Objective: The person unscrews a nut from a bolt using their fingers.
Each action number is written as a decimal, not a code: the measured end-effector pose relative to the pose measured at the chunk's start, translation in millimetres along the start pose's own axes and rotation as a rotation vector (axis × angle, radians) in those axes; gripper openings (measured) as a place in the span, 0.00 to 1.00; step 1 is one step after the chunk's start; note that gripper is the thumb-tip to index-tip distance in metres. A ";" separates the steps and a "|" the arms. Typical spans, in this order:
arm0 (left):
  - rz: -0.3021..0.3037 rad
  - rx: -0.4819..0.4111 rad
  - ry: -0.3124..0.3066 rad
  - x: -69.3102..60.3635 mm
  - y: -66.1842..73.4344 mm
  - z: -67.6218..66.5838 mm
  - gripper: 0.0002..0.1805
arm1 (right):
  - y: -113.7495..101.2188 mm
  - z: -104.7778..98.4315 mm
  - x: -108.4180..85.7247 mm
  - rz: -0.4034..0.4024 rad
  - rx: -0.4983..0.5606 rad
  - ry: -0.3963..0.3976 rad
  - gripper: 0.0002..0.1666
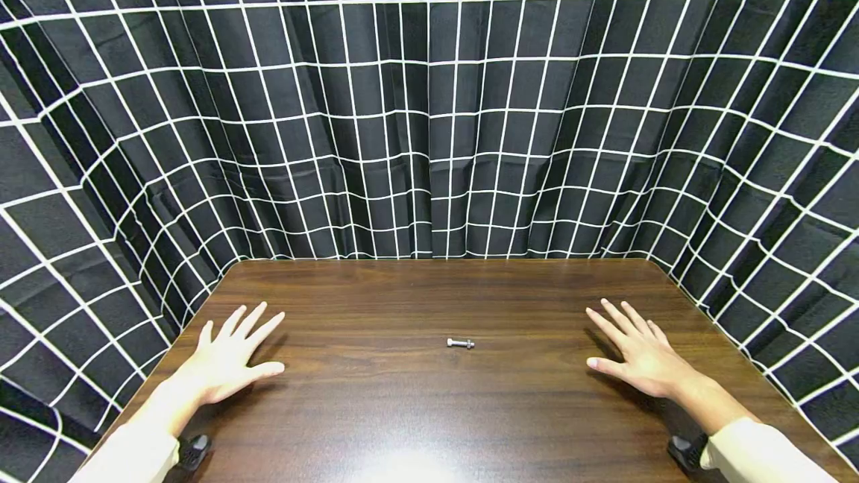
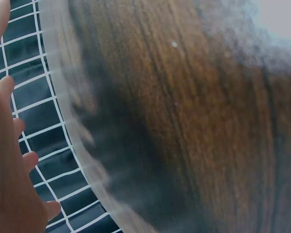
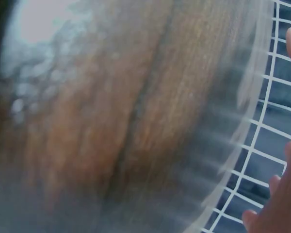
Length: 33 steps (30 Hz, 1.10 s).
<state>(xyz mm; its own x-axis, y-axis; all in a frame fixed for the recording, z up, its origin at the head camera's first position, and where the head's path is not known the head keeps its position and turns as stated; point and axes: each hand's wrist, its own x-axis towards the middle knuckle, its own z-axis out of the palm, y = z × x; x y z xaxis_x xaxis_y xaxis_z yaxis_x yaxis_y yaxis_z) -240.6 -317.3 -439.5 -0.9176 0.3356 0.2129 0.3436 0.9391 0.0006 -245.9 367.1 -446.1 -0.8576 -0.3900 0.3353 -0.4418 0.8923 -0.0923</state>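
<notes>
A small metal bolt (image 1: 460,343) lies on its side near the middle of the brown wooden table (image 1: 403,297), with what looks like a nut at its right end. Off to the left, my left hand (image 1: 227,361) hovers over the table with fingers spread and nothing held. My right hand (image 1: 640,358) is spread the same way on the right side, apart from the bolt and holding nothing. Each wrist view catches only part of its hand at the edge, the left hand (image 2: 12,160) and the right hand (image 3: 281,194); the bolt cannot be made out in either.
Black curtains with a white grid (image 1: 429,110) hang behind the table and along both sides. Dark wrist devices, one on the left wrist (image 1: 194,453) and one on the right wrist (image 1: 687,453), sit below the sleeves. Bright glare (image 1: 406,464) covers the table's near middle.
</notes>
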 end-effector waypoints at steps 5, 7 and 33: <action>0.019 0.001 0.011 1.4 0.4 -2.2 0.45 | -8.5 -6.3 2.0 -0.011 0.028 -0.017 0.48; 0.026 0.004 0.013 2.2 1.2 -2.7 0.46 | -10.1 -6.9 3.2 -0.025 0.027 -0.015 0.48; 0.154 -0.204 0.055 38.5 48.2 6.9 0.43 | -36.0 8.3 46.2 -0.148 0.059 -0.032 0.41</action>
<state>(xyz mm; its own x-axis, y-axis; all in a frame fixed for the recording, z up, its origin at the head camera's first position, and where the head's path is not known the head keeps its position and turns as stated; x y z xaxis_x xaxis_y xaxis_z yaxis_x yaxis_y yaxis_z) -260.7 -258.5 -438.0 -0.8411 0.4635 0.2787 0.5165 0.8412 0.1597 -271.8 315.0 -435.0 -0.7895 -0.5243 0.3190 -0.5780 0.8099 -0.0994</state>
